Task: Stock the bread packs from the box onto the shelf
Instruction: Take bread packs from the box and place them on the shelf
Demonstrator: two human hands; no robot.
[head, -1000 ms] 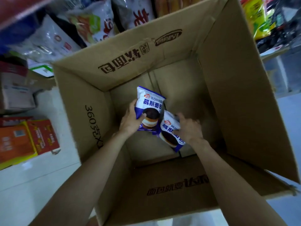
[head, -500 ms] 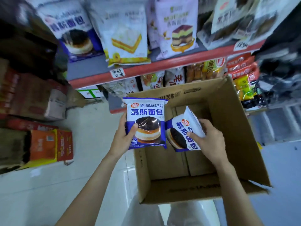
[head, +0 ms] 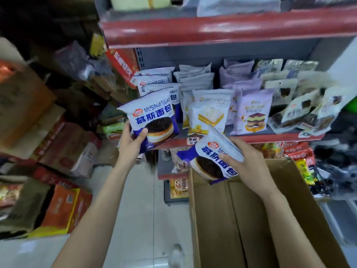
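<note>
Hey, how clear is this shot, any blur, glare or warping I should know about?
Head view: the pack in the left hand reads sharply, the pack in the right hand nearly so; the right-hand shelf goods smear with motion blur; glare streaks the red shelf edge; the wide lens bows the edges; the upper left corner is dark.

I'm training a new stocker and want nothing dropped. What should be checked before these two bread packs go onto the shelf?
1. Left hand grip on the left bread pack: thumb over the front, ok.
2. Right hand grip on the right bread pack: ok, though the pack is tilted.
3. Matching blue packs already on the shelf: ok, right behind the left pack.
4. Free space in that row: cannot tell, the held pack hides it.
5. Cardboard box emptied: cannot tell, only part of its inside shows.
</note>
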